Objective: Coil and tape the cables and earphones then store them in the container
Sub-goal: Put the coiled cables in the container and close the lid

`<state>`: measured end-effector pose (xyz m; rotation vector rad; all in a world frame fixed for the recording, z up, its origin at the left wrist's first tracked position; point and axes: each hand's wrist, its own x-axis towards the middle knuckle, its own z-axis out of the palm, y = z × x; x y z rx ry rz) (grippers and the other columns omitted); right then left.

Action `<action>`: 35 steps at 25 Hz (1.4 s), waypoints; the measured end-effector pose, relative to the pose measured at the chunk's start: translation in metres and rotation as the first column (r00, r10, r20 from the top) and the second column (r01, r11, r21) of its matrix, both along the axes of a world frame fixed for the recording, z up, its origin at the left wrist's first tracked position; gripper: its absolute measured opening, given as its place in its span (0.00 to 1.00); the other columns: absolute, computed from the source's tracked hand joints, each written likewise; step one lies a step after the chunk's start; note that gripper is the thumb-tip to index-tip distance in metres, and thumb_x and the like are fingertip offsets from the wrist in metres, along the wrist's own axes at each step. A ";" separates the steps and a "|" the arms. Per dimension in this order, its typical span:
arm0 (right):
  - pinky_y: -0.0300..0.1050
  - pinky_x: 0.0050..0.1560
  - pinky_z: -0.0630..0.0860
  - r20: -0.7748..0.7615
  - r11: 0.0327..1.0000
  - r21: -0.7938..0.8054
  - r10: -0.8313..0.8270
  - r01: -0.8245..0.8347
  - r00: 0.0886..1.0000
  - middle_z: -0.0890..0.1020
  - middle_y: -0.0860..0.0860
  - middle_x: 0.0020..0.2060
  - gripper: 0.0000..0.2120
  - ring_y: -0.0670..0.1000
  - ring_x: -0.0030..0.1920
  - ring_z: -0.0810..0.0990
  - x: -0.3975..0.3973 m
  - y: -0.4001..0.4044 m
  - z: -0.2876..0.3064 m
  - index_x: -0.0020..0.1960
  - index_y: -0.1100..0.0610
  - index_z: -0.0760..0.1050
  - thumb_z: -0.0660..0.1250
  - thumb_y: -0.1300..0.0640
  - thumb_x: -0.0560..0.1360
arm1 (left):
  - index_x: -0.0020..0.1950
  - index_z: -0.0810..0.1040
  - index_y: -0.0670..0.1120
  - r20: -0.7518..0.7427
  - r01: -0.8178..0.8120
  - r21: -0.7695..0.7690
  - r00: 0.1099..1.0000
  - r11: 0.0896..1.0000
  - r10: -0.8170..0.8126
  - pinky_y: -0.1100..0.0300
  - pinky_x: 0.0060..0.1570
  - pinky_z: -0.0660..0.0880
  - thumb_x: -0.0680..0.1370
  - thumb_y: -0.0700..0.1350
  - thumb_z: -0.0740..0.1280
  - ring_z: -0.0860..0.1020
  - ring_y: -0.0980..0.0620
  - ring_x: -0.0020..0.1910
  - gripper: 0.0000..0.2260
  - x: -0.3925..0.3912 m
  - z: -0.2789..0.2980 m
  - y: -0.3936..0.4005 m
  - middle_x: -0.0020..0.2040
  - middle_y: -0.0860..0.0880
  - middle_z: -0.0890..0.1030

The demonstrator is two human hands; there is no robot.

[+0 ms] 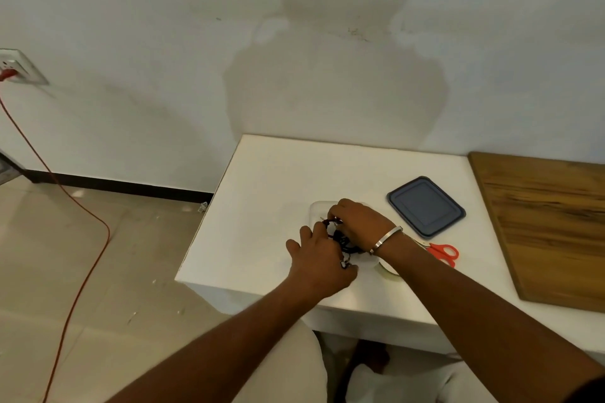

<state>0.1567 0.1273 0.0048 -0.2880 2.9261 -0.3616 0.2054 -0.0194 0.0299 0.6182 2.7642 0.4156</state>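
We are holding a dark bundle of cables [340,237] just above the clear container [319,206] on the white counter [262,190], both hands closing on it. Our left hand [319,263] is gripping the near side of the bundle, fingers curled around it, while our right hand [358,221], a metal bangle [386,239] at its wrist, is pinching the far loops. The coiling looks largely done; whether tape is already binding the bundle, we cannot tell. A tape roll [388,271] is peeking out beneath the right wrist, with red scissors [443,253] just beside it. The dark blue lid [425,206] is lying off to the right, so closing the container is still ahead.
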 end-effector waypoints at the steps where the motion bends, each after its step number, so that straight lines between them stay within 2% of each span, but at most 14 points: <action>1: 0.47 0.52 0.74 0.009 1.000 0.000 0.004 -0.004 1.000 0.75 0.55 0.54 0.11 0.55 0.49 0.77 0.000 0.002 0.000 0.58 0.56 0.74 0.62 0.57 0.76 | 0.57 0.78 0.51 0.048 -0.012 0.011 0.999 1.000 0.012 0.49 0.59 0.60 0.75 0.57 0.65 0.64 0.46 0.62 0.16 -0.002 0.002 -0.001 0.62 0.50 0.69; 4: 0.49 0.54 0.74 0.032 1.000 0.006 0.031 -0.031 0.999 0.75 0.55 0.54 0.12 0.56 0.50 0.77 0.001 0.002 0.001 0.59 0.57 0.75 0.60 0.56 0.78 | 0.46 0.78 0.50 0.130 -0.026 0.007 0.991 1.000 0.025 0.53 0.52 0.59 0.77 0.51 0.61 0.66 0.47 0.59 0.09 -0.007 0.008 -0.003 0.49 0.51 0.73; 6: 0.48 0.55 0.74 0.036 0.999 0.017 0.049 -0.050 0.998 0.75 0.55 0.53 0.12 0.55 0.51 0.77 0.002 0.003 0.002 0.58 0.57 0.75 0.60 0.56 0.78 | 0.47 0.77 0.48 0.087 -0.038 0.023 0.996 0.999 0.036 0.54 0.50 0.62 0.78 0.49 0.58 0.69 0.48 0.55 0.10 -0.010 0.012 -0.001 0.45 0.50 0.76; 9: 0.46 0.55 0.74 0.021 0.998 0.013 0.058 -0.058 0.998 0.77 0.55 0.52 0.11 0.55 0.51 0.77 0.007 0.003 0.003 0.57 0.57 0.76 0.62 0.59 0.77 | 0.51 0.77 0.45 0.026 -0.114 0.149 0.993 0.982 0.111 0.58 0.44 0.71 0.80 0.47 0.59 0.77 0.50 0.44 0.09 -0.020 0.015 0.003 0.48 0.47 0.81; 12: 0.43 0.54 0.72 -0.003 0.998 0.026 0.052 -0.052 0.999 0.77 0.56 0.53 0.12 0.54 0.53 0.76 0.011 0.004 0.006 0.58 0.58 0.75 0.63 0.62 0.76 | 0.57 0.77 0.45 -0.089 -0.005 0.042 0.996 0.999 0.009 0.58 0.46 0.75 0.80 0.44 0.61 0.77 0.50 0.50 0.09 -0.027 0.011 0.009 0.54 0.47 0.78; 16: 0.46 0.52 0.74 -0.163 0.999 0.028 0.035 -0.031 0.986 0.75 0.56 0.57 0.17 0.55 0.55 0.75 0.019 0.020 0.019 0.60 0.60 0.75 0.63 0.70 0.72 | 0.66 0.73 0.46 -0.106 0.097 -0.033 0.989 0.995 -0.100 0.57 0.51 0.73 0.78 0.55 0.64 0.72 0.50 0.58 0.20 -0.026 -0.003 0.010 0.61 0.49 0.73; 19: 0.43 0.42 0.73 -0.323 0.977 -0.105 -0.211 0.186 0.923 0.77 0.56 0.52 0.18 0.55 0.47 0.78 0.022 0.072 0.014 0.53 0.61 0.77 0.62 0.75 0.68 | 0.55 0.79 0.46 -0.124 0.077 0.023 0.990 0.997 -0.073 0.59 0.47 0.71 0.79 0.61 0.59 0.74 0.51 0.55 0.21 -0.029 -0.005 0.001 0.56 0.50 0.73; 21: 0.45 0.48 0.75 -0.281 0.914 -0.044 -0.399 0.404 0.873 0.76 0.56 0.54 0.16 0.55 0.50 0.77 0.025 0.119 0.005 0.55 0.60 0.76 0.64 0.70 0.69 | 0.40 0.76 0.47 -0.163 0.038 0.129 0.987 0.991 -0.017 0.60 0.42 0.73 0.80 0.60 0.57 0.75 0.53 0.46 0.20 -0.034 -0.005 -0.008 0.48 0.52 0.72; 22: 0.47 0.51 0.75 -0.268 0.862 0.017 -0.484 0.506 0.833 0.75 0.57 0.55 0.15 0.56 0.52 0.76 0.028 0.139 0.001 0.56 0.60 0.75 0.65 0.66 0.70 | 0.38 0.73 0.47 -0.178 0.000 0.206 0.983 0.979 0.037 0.60 0.38 0.73 0.80 0.59 0.58 0.74 0.54 0.42 0.19 -0.037 -0.007 -0.012 0.45 0.53 0.71; 25: 0.52 0.52 0.75 -0.267 0.674 0.055 -0.701 0.736 0.662 0.75 0.60 0.56 0.13 0.60 0.55 0.75 0.036 0.172 -0.007 0.57 0.62 0.74 0.65 0.61 0.74 | 0.45 0.69 0.48 -0.154 -0.144 0.422 0.961 0.895 0.227 0.67 0.31 0.66 0.79 0.55 0.63 0.71 0.56 0.35 0.11 -0.044 -0.015 -0.019 0.45 0.54 0.70; 27: 0.52 0.52 0.74 -0.222 0.587 0.049 -0.783 0.808 0.582 0.74 0.62 0.56 0.13 0.61 0.55 0.75 0.037 0.180 -0.013 0.56 0.63 0.73 0.65 0.58 0.75 | 0.53 0.69 0.46 -0.024 -0.283 0.470 0.943 0.836 0.332 0.69 0.32 0.64 0.79 0.51 0.63 0.72 0.59 0.36 0.10 -0.048 -0.023 -0.021 0.47 0.52 0.72; 31: 0.46 0.44 0.75 -0.135 0.590 0.088 -0.791 0.803 0.596 0.80 0.60 0.44 0.12 0.58 0.46 0.79 0.034 0.190 -0.028 0.46 0.64 0.77 0.66 0.54 0.76 | 0.54 0.73 0.43 0.140 -0.378 0.485 0.924 0.789 0.357 0.69 0.29 0.67 0.81 0.48 0.60 0.75 0.57 0.31 0.09 -0.049 -0.028 -0.017 0.36 0.49 0.78; 33: 0.42 0.36 0.74 -0.060 0.556 0.005 -0.830 0.831 0.555 0.81 0.59 0.35 0.13 0.57 0.37 0.80 0.033 0.192 -0.027 0.42 0.64 0.78 0.66 0.54 0.75 | 0.52 0.73 0.43 0.186 -0.397 0.507 0.917 0.765 0.353 0.66 0.28 0.71 0.82 0.47 0.60 0.75 0.54 0.29 0.08 -0.047 -0.027 -0.015 0.35 0.47 0.79; 35: 0.45 0.35 0.78 0.081 0.458 -0.261 -0.867 0.850 0.492 0.81 0.60 0.33 0.10 0.58 0.33 0.80 0.031 0.188 -0.017 0.43 0.65 0.77 0.66 0.58 0.75 | 0.52 0.72 0.44 0.225 -0.421 0.515 0.907 0.747 0.356 0.60 0.29 0.74 0.81 0.47 0.60 0.76 0.52 0.29 0.07 -0.047 -0.024 -0.015 0.36 0.45 0.80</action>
